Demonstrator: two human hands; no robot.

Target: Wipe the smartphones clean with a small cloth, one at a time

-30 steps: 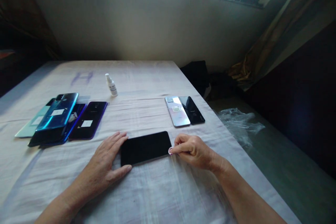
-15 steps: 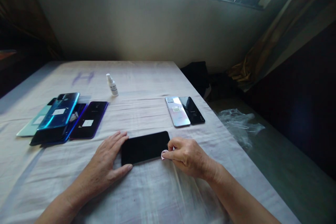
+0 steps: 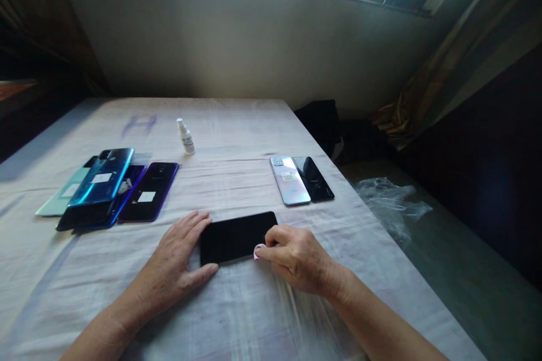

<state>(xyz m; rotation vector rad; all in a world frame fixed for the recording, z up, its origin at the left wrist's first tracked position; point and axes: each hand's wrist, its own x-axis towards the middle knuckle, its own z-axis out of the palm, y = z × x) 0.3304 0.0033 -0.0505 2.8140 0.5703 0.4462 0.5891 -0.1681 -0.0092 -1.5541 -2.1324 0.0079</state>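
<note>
A black phone lies screen up on the white cloth of the table, straight in front of me. My left hand rests flat against the phone's left end, fingers spread and thumb along its near edge. My right hand is closed on a small pinkish-white wipe, pressing it on the phone's right near corner.
A small white spray bottle stands at the back. Several phones, blue and purple, lie overlapped at the left. A silver phone and a black phone lie side by side at the right. The table's edge runs along the right, with crumpled plastic below it.
My right hand has slid the wipe leftward along the phone's near edge, from its right end onto the screen corner. The left hand has stayed in place.
</note>
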